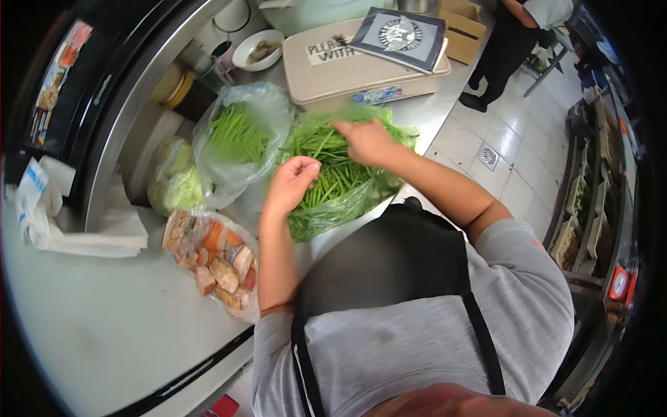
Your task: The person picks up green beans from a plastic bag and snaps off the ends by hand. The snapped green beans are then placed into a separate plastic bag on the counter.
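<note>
A green-tinted plastic bag (330, 212) lies spread on the counter, filled with green beans (338, 177). My left hand (293, 182) is at the near left side of these beans, thumb and fingers curled together; what lies between them, if anything, is too small to make out. Over the far part of the pile is my right hand (368, 141), its index finger stretched toward the left and other fingers partly hidden. A clear plastic bag (267, 163) beside them holds more thin green beans (240, 133), partly blurred.
Left of my left arm lies a bag of chunky orange-and-pale pieces (226, 260). Bagged cabbage (177, 182) sits behind it. A lidded beige box (323, 73) carries a dark booklet (399, 38). A white bowl (257, 50) stands farther back. Another person (497, 48) stands beyond the counter.
</note>
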A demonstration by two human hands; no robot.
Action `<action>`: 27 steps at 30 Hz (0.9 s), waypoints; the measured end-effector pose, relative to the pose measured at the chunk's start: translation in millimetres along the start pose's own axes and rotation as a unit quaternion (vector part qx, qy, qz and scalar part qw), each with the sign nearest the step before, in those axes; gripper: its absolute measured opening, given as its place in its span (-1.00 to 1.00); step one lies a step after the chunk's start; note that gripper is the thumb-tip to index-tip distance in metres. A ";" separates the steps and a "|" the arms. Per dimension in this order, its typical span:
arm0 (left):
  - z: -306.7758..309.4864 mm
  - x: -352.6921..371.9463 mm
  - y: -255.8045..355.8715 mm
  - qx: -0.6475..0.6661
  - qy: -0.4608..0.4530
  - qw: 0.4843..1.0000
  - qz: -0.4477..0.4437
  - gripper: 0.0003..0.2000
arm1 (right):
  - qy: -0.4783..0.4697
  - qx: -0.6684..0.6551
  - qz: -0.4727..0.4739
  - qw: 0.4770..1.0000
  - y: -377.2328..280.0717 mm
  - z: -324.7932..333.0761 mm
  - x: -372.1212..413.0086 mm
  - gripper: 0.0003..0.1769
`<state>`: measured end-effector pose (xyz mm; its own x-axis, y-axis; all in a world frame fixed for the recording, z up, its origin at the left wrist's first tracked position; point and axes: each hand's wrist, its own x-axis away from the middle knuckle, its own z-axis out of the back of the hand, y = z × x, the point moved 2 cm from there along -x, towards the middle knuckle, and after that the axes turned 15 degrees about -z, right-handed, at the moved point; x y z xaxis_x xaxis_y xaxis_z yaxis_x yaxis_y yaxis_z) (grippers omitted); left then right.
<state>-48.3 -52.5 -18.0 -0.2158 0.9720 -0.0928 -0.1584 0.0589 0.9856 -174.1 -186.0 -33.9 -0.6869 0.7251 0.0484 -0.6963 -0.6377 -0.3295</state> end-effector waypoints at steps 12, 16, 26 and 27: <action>2.9 13.5 -5.0 0.039 -0.042 0.996 0.072 -0.73 | 0.013 -0.342 0.042 0.939 -5.9 11.2 -5.6 -0.55; -7.0 3.4 -12.8 0.086 0.042 0.995 0.019 -0.70 | -0.174 -0.516 0.009 0.838 -15.6 12.4 -10.6 -0.57; -27.2 -27.3 -20.3 0.327 0.196 0.923 -0.057 -0.64 | -0.211 -0.264 0.173 0.925 -28.6 5.6 -18.7 -0.35; -29.1 -28.0 -17.5 0.330 0.184 0.923 -0.070 -0.66 | -0.150 -0.250 0.217 0.932 -26.8 1.3 -21.5 -0.27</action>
<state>-67.6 -87.3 -36.7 -0.5695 0.8086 -0.1478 0.3861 0.4219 0.8203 -140.9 -184.9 -24.9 -0.9607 0.2740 0.0440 -0.2062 -0.5987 -0.7740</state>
